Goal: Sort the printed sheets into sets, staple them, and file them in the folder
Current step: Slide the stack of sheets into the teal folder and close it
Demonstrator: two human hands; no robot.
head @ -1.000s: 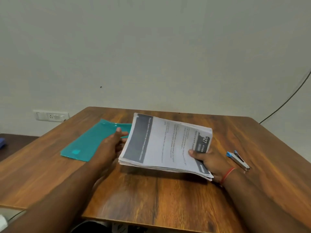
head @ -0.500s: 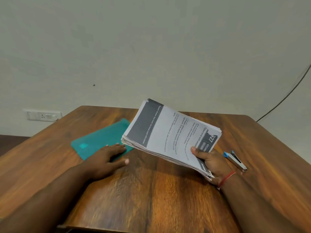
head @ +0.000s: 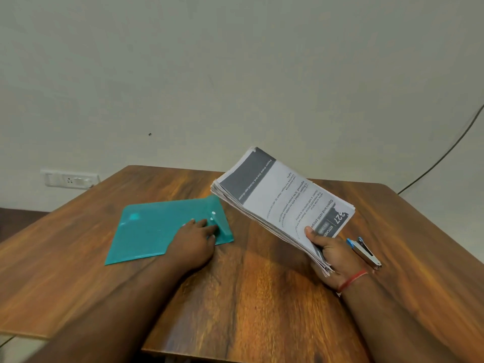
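My right hand (head: 331,254) grips a thick stack of printed sheets (head: 280,199) by its near corner and holds it tilted up above the wooden table (head: 248,297). The top sheet has a dark grey band and black text. A teal plastic folder (head: 154,227) lies flat on the table's left half. My left hand (head: 195,241) rests palm down on the folder's near right corner, fingers spread toward its snap flap. A small stapler (head: 365,254) with a blue end lies on the table just right of my right hand.
The table's left part is a lower, separate-looking panel with its edge near the bottom left. A plain wall stands behind, with a socket plate (head: 69,178) at the left and a black cable (head: 445,153) at the right.
My right hand has lifted and tilted the stack to the right. My left hand has let go of the stack, dropped to the table and slid onto the folder.
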